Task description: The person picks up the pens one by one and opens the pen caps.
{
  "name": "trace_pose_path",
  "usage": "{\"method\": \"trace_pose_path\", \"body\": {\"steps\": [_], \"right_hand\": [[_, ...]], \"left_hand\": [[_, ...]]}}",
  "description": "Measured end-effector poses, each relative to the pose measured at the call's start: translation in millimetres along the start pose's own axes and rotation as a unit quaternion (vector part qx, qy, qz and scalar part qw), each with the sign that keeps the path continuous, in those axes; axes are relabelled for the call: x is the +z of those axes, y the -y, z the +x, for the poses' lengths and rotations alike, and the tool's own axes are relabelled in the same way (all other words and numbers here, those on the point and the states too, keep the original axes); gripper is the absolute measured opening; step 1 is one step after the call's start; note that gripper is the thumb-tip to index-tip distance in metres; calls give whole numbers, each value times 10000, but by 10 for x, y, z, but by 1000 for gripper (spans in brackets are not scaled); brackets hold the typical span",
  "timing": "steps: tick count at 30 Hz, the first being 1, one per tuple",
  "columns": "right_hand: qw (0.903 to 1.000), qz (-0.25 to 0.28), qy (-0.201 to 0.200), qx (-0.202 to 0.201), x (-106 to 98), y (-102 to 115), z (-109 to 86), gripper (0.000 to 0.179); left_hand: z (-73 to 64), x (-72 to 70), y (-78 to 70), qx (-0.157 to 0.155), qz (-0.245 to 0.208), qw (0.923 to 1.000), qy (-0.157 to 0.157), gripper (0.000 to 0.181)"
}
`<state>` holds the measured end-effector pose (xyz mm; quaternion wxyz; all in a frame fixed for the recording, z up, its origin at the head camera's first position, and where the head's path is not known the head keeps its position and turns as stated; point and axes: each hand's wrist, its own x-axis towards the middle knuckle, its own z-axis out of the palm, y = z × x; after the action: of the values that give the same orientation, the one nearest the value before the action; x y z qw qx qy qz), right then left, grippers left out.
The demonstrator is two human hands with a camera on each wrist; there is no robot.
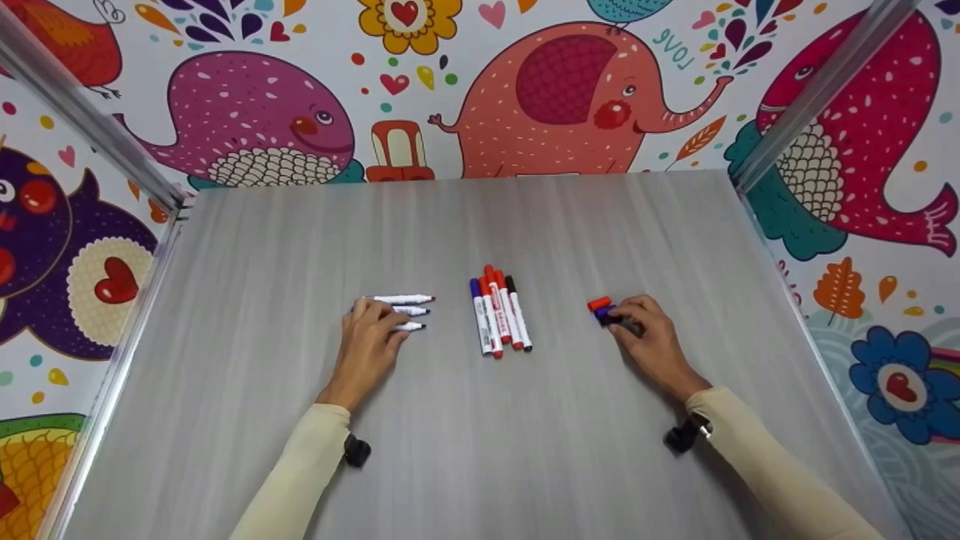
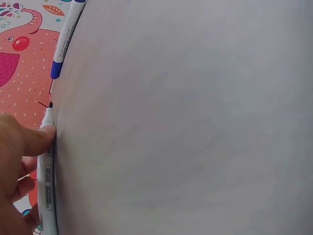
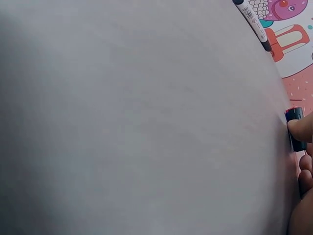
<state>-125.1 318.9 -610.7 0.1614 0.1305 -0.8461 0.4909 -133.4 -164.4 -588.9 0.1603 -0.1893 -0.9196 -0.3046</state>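
My left hand (image 1: 367, 341) grips an uncapped white marker (image 2: 46, 181) with a black tip, thumb pressed near its tip end. Beside that marker lie two more uncapped markers, one red-tipped (image 1: 405, 299) and one blue-tipped (image 1: 412, 310), partly hidden by the fingers. On the other side of the table, my right hand (image 1: 654, 341) pinches a black cap (image 3: 298, 139) between thumb and fingers. A red cap (image 1: 599, 303) and a blue cap (image 1: 604, 315) lie against it, the blue one close to the fingertips.
Between the hands lies a row of several capped markers: a blue-capped one (image 1: 481, 319), red-capped ones (image 1: 500, 315) and a black-capped one (image 1: 520, 315). The grey table (image 1: 450, 450) ends at a printed wall (image 1: 405, 90) at the back, with metal posts at its far corners.
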Motion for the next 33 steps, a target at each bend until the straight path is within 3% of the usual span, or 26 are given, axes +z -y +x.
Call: {"method": "trace_pose_path", "body": {"steps": [10, 22, 27, 33], "right_hand": [[9995, 231, -208, 84, -16, 380, 32, 28], [9994, 234, -128, -232, -29, 459, 119, 26], [9987, 329, -53, -374, -20, 551, 179, 23], [9975, 512, 154, -452, 14, 682, 246, 23]], "left_hand": [[0, -40, -48, 3, -29, 10000, 9, 21], [-11, -59, -228, 228, 67, 9996, -180, 19], [-31, -49, -310, 362, -216, 9987, -283, 20], [-63, -14, -416, 297, -509, 9979, -264, 21]]}}
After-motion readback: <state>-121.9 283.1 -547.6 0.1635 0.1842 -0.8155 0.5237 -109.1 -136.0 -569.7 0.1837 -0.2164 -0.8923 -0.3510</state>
